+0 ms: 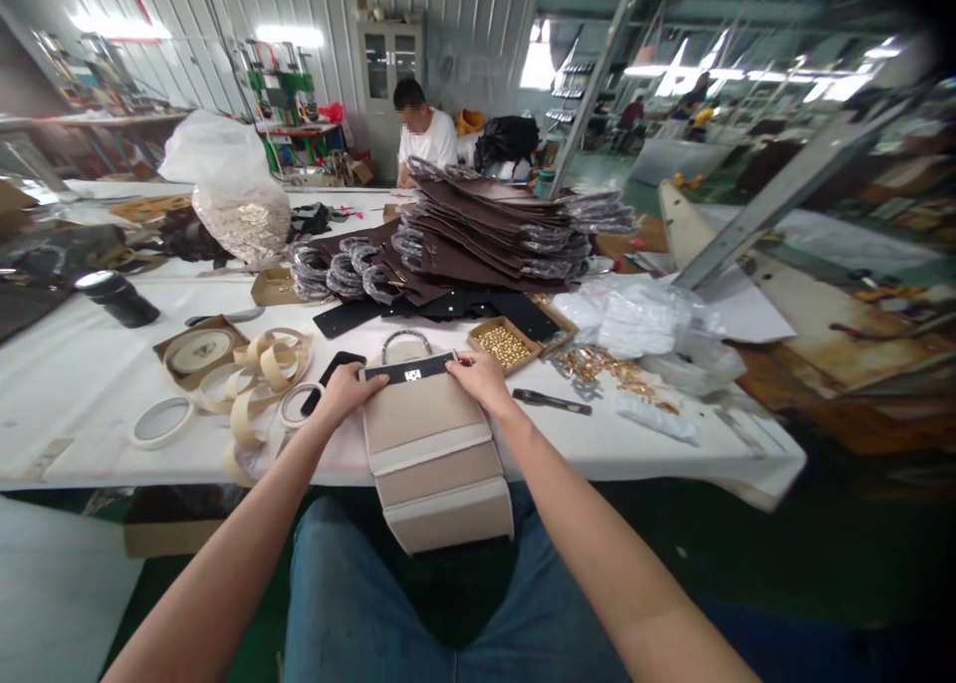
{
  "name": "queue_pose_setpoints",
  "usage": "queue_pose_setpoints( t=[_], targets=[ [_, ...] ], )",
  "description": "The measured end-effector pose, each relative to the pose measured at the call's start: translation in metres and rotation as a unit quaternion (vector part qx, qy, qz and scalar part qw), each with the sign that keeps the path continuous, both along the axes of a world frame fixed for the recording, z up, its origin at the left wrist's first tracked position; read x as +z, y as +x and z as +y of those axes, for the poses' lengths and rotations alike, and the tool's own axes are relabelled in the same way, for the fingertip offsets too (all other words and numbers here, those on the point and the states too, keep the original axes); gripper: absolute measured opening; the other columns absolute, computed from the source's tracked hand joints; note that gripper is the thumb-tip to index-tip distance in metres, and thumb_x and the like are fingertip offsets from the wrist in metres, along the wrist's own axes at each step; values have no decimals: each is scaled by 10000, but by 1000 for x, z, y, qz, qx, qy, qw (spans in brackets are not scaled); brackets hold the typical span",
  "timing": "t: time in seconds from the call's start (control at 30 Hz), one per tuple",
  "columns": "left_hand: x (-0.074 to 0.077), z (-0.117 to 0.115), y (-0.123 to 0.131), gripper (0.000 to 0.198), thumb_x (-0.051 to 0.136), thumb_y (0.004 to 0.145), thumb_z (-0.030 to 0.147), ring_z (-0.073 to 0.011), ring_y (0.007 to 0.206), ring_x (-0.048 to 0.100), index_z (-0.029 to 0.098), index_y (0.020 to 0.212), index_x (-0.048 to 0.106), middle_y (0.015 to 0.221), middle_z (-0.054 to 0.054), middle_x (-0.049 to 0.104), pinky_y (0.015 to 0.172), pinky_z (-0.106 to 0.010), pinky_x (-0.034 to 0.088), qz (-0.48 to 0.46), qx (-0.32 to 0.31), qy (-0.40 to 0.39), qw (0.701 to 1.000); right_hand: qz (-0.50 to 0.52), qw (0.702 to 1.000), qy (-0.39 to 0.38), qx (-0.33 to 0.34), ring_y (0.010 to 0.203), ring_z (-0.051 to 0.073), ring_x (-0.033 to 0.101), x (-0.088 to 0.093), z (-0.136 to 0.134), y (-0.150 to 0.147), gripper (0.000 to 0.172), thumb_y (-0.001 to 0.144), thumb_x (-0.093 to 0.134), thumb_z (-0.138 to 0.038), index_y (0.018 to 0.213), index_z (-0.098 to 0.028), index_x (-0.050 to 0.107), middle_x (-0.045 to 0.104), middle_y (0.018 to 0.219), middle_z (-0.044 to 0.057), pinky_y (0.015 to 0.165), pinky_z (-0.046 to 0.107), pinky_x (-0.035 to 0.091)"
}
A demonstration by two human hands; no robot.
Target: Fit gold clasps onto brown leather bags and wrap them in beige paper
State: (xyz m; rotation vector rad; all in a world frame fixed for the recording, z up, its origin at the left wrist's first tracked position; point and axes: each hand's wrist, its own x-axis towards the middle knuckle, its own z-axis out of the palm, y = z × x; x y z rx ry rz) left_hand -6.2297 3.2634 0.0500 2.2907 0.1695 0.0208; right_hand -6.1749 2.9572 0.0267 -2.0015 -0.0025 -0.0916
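Note:
A beige folded panel piece [429,464] hangs over the table's front edge above my lap. Along its top runs a black strip [407,372] with a small white label. My left hand [355,386] pinches the strip's left end, thumb on top. At the right end, my right hand [478,376] grips it the same way. A ring-shaped handle [405,344] shows just behind the strip. Close to my right hand sits a small box of gold studs [504,344]. A black phone-like object [336,369] lies partly under my left hand.
Stacked dark brown pieces [493,230] with wrapped handles fill the table's middle back. Tape rolls [162,422] and a curled strip lie left; a black tool [553,401], gold hardware and plastic bags [642,315] lie right. A person [427,140] sits across the table.

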Motion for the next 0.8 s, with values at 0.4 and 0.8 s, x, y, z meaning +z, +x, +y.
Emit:
queue_pose_setpoints(
  t=[0.4, 0.8],
  targets=[
    [23, -82, 6, 650, 729, 1008, 389, -413, 1631, 464, 197, 1602, 547, 1726, -214, 531, 1325, -597, 398, -203, -90, 240, 945, 42, 994, 98, -5, 767, 175, 658, -28, 3, 13, 340, 725, 807, -398, 1002, -202, 788, 751, 846, -11, 724, 273, 549],
    [-47, -139, 13, 619, 476, 1137, 507, -364, 1512, 624, 153, 1644, 512, 1581, -221, 692, 1368, -546, 327, -214, -106, 237, 942, 46, 994, -26, -93, 1118, 292, 770, -19, -5, 8, 740, 716, 949, -402, 1385, -209, 697, 803, 1227, 87, 1043, 405, 609]
  ],
)
